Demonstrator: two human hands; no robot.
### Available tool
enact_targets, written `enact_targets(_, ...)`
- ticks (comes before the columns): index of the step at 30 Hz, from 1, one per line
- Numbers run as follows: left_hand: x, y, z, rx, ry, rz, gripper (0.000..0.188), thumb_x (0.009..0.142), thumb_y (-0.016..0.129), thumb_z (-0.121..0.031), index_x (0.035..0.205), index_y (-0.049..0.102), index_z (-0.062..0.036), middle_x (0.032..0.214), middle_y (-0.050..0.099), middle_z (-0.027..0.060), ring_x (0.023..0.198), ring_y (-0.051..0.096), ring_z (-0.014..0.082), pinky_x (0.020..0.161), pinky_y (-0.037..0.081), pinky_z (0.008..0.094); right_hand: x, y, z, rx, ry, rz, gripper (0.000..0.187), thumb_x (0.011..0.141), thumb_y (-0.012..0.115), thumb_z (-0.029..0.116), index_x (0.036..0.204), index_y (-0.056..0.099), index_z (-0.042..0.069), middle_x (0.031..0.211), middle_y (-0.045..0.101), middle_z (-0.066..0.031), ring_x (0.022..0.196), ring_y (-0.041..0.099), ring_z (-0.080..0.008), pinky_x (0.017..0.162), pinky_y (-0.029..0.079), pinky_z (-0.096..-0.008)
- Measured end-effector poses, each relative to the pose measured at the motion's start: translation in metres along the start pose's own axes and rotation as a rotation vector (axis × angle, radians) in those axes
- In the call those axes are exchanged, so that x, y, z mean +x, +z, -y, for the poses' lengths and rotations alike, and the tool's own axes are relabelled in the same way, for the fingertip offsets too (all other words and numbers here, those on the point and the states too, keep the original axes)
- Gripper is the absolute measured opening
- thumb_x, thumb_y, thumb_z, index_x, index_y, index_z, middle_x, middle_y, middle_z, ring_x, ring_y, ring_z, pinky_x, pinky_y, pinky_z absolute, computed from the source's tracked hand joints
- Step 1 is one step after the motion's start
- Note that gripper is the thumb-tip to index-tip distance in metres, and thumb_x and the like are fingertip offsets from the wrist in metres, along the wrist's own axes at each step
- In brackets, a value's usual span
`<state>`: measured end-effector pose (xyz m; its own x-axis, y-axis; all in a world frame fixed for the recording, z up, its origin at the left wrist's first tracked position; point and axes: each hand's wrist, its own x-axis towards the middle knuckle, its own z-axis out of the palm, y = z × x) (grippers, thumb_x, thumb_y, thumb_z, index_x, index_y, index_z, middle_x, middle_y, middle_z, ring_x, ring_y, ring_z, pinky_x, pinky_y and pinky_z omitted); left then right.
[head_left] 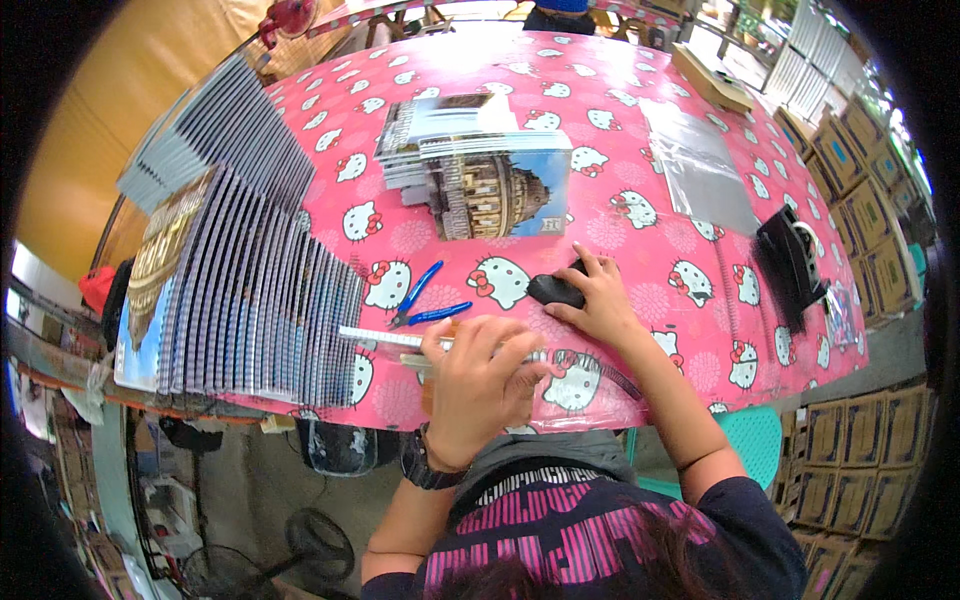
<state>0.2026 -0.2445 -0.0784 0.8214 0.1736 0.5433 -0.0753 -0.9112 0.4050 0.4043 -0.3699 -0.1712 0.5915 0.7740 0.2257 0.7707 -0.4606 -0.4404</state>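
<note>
Left hand (485, 370), blurred, closed on what looks like a thin white-edged booklet (370, 335), edge-on at the near side of the bench (330, 240); probably kept close to the body for steadiness. Dark springy coil (612, 375) to its right. Right hand (605, 300): thumb and fingers spread about a rounded black object (555, 290), possibly steadying it; clasped or merely resting, cannot tell. Blue-handled cutters (438, 313) lie splayed just beyond the left hand, seemingly for reach. Left, books (260, 300) stand in dense ribbed ranks, likely to save room. Farther off, glossy picture-covered books (500, 190). Bench covering pink, slick; clear plastic (700, 170) glints at right.
</note>
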Motion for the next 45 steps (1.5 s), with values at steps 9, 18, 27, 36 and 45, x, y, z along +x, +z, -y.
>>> enact_targets(9,-0.013,-0.016,0.025,0.098,-0.145,-0.095,0.028,0.068,0.075,-0.036,0.085,0.064,-0.0167,0.087,0.059,-0.0016,0.093,0.055,0.0199,0.103,0.013,0.0577,-0.008,-0.058,0.05,1.469,-0.55,0.402,0.055,0.076,0.062,0.047,0.099,0.066,-0.002,0.115,0.062,-0.0194,0.109,0.056,-0.0312,0.097,0.039,-0.0425)
enact_targets(18,-0.017,-0.007,0.032,0.012,-0.1,-0.148,0.025,0.065,0.078,-0.033,0.081,0.066,-0.0166,0.082,0.058,-0.0032,0.092,0.055,0.0171,0.105,0.009,0.0615,0.004,-0.068,0.064,1.238,-0.284,0.52,0.059,0.076,0.059,0.051,0.099,0.068,-0.003,0.111,0.063,-0.0207,0.106,0.058,-0.0305,0.097,0.041,-0.0405)
enact_targets(27,-0.012,-0.007,0.023,0.023,-0.092,-0.162,0.028,0.063,0.077,-0.031,0.084,0.066,-0.0171,0.083,0.057,-0.0017,0.092,0.055,0.0191,0.105,0.011,0.0622,0.009,-0.06,0.045,1.153,-0.128,0.481,0.059,0.08,0.058,0.046,0.111,0.062,-0.004,0.113,0.062,-0.017,0.103,0.059,-0.0233,0.091,0.045,-0.0363)
enact_targets(36,0.005,0.001,0.006,-0.036,0.031,-0.006,0.016,0.076,0.068,-0.024,0.09,0.065,-0.0163,0.08,0.056,-0.0014,0.084,0.055,0.0176,0.092,0.024,0.0443,-0.004,-0.034,-0.016,0.072,-0.043,0.046,0.056,0.068,0.075,0.029,0.114,0.056,0.004,0.124,0.055,-0.012,0.113,0.049,-0.0311,0.098,0.039,-0.0407)
enact_targets(45,0.0,-0.006,0.012,-0.094,-0.006,0.083,0.025,0.076,0.069,-0.024,0.098,0.064,-0.0146,0.092,0.065,-0.0009,0.086,0.058,0.0184,0.082,0.031,0.0369,-0.032,-0.033,0.001,0.264,-0.108,-0.03,0.038,0.088,0.056,0.019,0.125,0.053,0.008,0.132,0.052,-0.0121,0.126,0.04,-0.0337,0.102,0.033,-0.0421)
